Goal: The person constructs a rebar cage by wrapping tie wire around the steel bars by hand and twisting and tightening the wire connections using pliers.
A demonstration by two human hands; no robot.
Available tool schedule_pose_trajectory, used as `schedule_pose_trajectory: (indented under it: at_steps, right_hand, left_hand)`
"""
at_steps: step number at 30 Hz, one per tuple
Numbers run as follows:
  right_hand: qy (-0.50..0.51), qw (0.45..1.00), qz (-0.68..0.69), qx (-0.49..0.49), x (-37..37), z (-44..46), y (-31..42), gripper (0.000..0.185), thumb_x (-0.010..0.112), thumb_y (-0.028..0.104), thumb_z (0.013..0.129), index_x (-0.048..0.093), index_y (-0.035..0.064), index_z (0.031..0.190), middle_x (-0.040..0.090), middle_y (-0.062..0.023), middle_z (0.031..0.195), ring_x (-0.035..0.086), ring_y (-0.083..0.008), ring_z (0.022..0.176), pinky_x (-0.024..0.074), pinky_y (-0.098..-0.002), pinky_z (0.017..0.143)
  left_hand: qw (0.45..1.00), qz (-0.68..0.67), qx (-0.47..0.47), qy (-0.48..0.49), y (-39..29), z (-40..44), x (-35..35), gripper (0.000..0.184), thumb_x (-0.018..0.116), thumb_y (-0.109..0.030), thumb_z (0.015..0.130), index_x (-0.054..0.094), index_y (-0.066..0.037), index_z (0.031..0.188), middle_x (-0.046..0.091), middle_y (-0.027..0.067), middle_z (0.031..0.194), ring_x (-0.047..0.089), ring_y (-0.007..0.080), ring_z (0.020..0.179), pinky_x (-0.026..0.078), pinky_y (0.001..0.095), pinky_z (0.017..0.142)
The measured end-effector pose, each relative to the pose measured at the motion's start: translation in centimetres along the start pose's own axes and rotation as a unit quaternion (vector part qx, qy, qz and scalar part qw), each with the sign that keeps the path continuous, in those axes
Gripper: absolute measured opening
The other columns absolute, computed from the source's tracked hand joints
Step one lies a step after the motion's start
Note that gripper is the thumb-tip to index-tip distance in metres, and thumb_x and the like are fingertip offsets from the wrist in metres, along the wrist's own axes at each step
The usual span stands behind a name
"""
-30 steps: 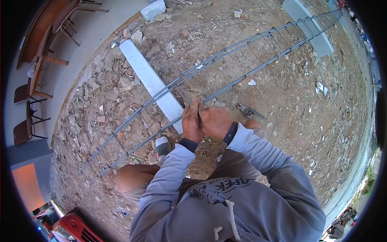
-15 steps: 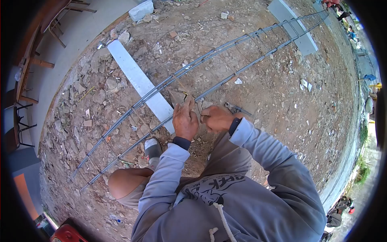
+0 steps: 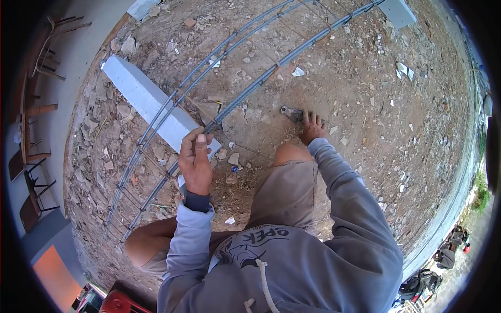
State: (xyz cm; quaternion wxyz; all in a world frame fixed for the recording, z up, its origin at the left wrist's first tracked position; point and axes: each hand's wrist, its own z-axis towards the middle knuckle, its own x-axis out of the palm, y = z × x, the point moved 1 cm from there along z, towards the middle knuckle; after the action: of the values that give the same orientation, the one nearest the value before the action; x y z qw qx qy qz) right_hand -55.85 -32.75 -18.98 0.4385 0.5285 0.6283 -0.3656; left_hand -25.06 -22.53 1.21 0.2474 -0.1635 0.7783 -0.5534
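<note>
My left hand (image 3: 196,161) is at the near bar of the long rebar cage (image 3: 250,86), its fingers closed round or against the bar; whether they pinch a wire is too small to tell. The cage lies across a pale block (image 3: 151,101). Further right, my right hand (image 3: 313,127) is spread low over the ground, its fingertips beside or on the dark pliers (image 3: 292,113). A short piece with a yellow part (image 3: 218,104) shows just beyond the near bar.
Rubble and tile shards (image 3: 405,71) lie over the soil. Another pale block (image 3: 397,12) is at the upper right. Chairs (image 3: 31,201) stand at the left, a red vehicle (image 3: 122,301) at the lower left, and bags (image 3: 444,255) at the lower right.
My hands were close together at the cage; my right hand has moved away to the right, down to the pliers, and opened. My left hand has stayed near the bar. The view has shifted.
</note>
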Motion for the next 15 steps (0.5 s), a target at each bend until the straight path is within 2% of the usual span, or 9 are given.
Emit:
schedule_pose_trajectory:
  at_steps: [1,3,4,6,9,10,12,13,15]
  right_hand:
    - [0.004,1.000,-0.001,-0.003,1.6,0.0,-0.6,0.067,0.064,0.027,0.077,0.035,0.0119,0.136,0.039,-0.0200,0.134,0.040,-0.0373,0.124,0.0321,-0.0525,0.102]
    - [-0.007,1.000,-0.008,-0.015,3.6,2.1,-2.0,0.066,0.065,0.026,0.076,0.038,0.0120,0.135,0.043,-0.0218,0.129,0.044,-0.0367,0.120,0.0301,-0.0549,0.102]
    - [0.032,0.999,-0.010,-0.031,3.0,2.8,-2.1,0.064,0.064,0.023,0.076,0.039,0.0113,0.133,0.044,-0.0222,0.127,0.045,-0.0370,0.119,0.0324,-0.0540,0.100]
    - [0.114,0.991,-0.025,-0.062,1.4,3.0,-2.3,0.058,0.061,0.018,0.077,0.041,0.0100,0.131,0.045,-0.0229,0.125,0.047,-0.0377,0.116,0.0370,-0.0522,0.096]
    - [0.073,0.993,0.057,-0.074,-2.1,1.5,-1.9,0.051,0.059,0.015,0.076,0.045,0.0054,0.124,0.053,-0.0237,0.115,0.053,-0.0396,0.107,0.0446,-0.0477,0.086]
    - [0.057,0.987,0.119,-0.087,-2.6,1.0,-2.2,0.051,0.060,0.016,0.075,0.046,0.0042,0.122,0.054,-0.0240,0.111,0.055,-0.0408,0.101,0.0461,-0.0476,0.083]
    - [0.020,0.964,0.242,-0.112,-4.4,0.7,-2.6,0.051,0.063,0.019,0.072,0.047,0.0018,0.118,0.058,-0.0246,0.103,0.058,-0.0431,0.089,0.0491,-0.0474,0.077]
    - [0.099,0.937,0.328,-0.068,-5.6,0.7,-2.8,0.048,0.065,0.022,0.075,0.050,0.0011,0.116,0.062,-0.0215,0.092,0.063,-0.0365,0.073,0.0517,-0.0431,0.068]
    - [0.166,0.840,0.516,0.021,-9.4,-0.2,-2.6,0.044,0.063,0.022,0.079,0.050,0.0005,0.116,0.062,-0.0177,0.088,0.063,-0.0298,0.069,0.0518,-0.0389,0.064]
  left_hand:
    - [0.999,0.006,-0.043,0.027,0.7,0.2,-0.1,0.032,0.051,-0.029,0.096,0.056,-0.002,0.112,0.066,0.0110,0.099,0.061,0.0139,0.089,0.048,0.0276,0.074]
    - [0.979,-0.112,-0.162,0.050,1.4,0.0,0.7,0.038,0.051,-0.034,0.095,0.054,-0.002,0.114,0.066,0.0112,0.098,0.062,0.0181,0.090,0.049,0.0295,0.075]
    - [0.958,-0.177,-0.216,0.059,1.6,0.0,1.4,0.041,0.051,-0.037,0.094,0.054,-0.002,0.116,0.066,0.0113,0.097,0.063,0.0203,0.091,0.050,0.0305,0.076]
    - [0.930,-0.284,-0.217,0.082,2.0,0.2,2.5,0.040,0.049,-0.036,0.095,0.053,-0.002,0.116,0.066,0.0115,0.099,0.064,0.0213,0.091,0.051,0.0320,0.077]
    - [0.886,-0.391,-0.231,0.093,2.8,1.0,3.5,0.035,0.048,-0.034,0.095,0.054,-0.004,0.112,0.066,0.0101,0.098,0.064,0.0219,0.091,0.052,0.0346,0.079]
    - [0.872,-0.417,-0.238,0.094,3.2,1.1,3.7,0.033,0.048,-0.033,0.096,0.055,-0.004,0.111,0.067,0.0093,0.097,0.064,0.0219,0.091,0.052,0.0355,0.080]
    - [0.842,-0.469,-0.245,0.107,4.3,1.1,3.9,0.026,0.050,-0.030,0.095,0.058,-0.007,0.104,0.065,0.0019,0.084,0.065,0.0180,0.084,0.054,0.0332,0.074]
    - [0.827,-0.491,-0.249,0.111,4.5,1.1,3.9,0.025,0.050,-0.030,0.095,0.059,-0.008,0.103,0.064,0.0002,0.080,0.065,0.0168,0.081,0.054,0.0322,0.072]
    - [0.810,-0.517,-0.249,0.120,4.7,1.2,3.9,0.024,0.051,-0.029,0.095,0.059,-0.008,0.102,0.060,-0.0023,0.073,0.063,0.0144,0.074,0.054,0.0304,0.067]
